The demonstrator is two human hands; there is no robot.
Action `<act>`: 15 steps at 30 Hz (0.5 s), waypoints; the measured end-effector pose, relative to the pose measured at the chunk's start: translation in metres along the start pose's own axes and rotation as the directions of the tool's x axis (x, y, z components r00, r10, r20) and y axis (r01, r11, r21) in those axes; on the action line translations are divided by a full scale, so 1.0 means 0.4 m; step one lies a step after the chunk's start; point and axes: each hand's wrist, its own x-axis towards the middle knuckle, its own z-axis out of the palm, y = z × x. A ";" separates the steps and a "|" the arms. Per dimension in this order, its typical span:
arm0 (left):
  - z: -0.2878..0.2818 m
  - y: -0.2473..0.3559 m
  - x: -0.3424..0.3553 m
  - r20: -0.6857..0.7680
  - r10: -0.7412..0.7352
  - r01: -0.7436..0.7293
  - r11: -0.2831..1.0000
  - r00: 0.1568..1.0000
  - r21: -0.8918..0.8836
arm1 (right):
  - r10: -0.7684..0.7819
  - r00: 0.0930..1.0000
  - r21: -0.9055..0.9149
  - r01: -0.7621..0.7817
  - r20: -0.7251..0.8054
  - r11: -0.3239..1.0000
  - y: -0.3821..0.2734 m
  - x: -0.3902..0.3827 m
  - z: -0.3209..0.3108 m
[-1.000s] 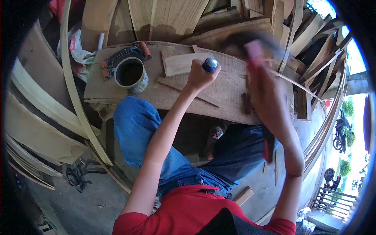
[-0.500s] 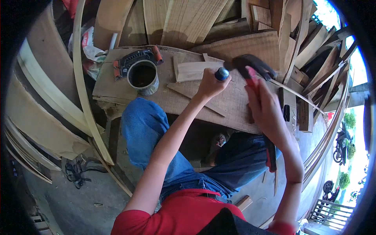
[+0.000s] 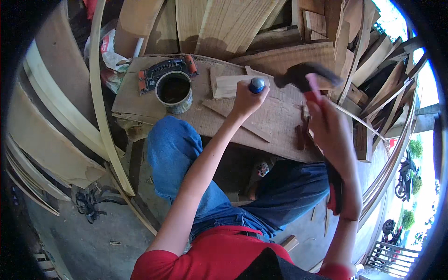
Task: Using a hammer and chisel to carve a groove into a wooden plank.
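Observation:
My left hand is closed around an upright tool with a blue-capped handle, its lower end set on a pale strip of wood. That strip lies on a wide brown board across my lap. My right hand grips a hammer by its red handle; the dark hammer head is blurred, raised just right of the blue cap. My knees in blue jeans sit under the board.
A metal tin with dark liquid stands on the board's left end, with a black and orange tool behind it. Planks and offcuts are stacked behind and right. Long curved wooden strips lean at left. Black cord lies on the concrete floor.
The view has shifted, so everything sits lower in the picture. The hammer head has swung left toward the blue-capped tool. My left hand keeps its grip in place.

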 end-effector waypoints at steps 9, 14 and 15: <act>0.043 -0.042 -0.008 0.010 0.146 -0.146 0.987 0.989 0.065 | -0.190 0.947 0.055 0.211 -0.259 0.976 0.016 -0.016 0.017; 0.028 -0.034 -0.005 0.069 0.127 -0.132 0.988 0.990 0.080 | -0.034 0.999 0.030 0.035 -0.036 0.999 -0.035 -0.001 -0.016; 0.016 -0.044 -0.014 0.065 0.141 -0.145 0.987 0.988 0.073 | 0.096 0.995 0.119 -0.093 -0.022 0.989 -0.081 -0.010 -0.038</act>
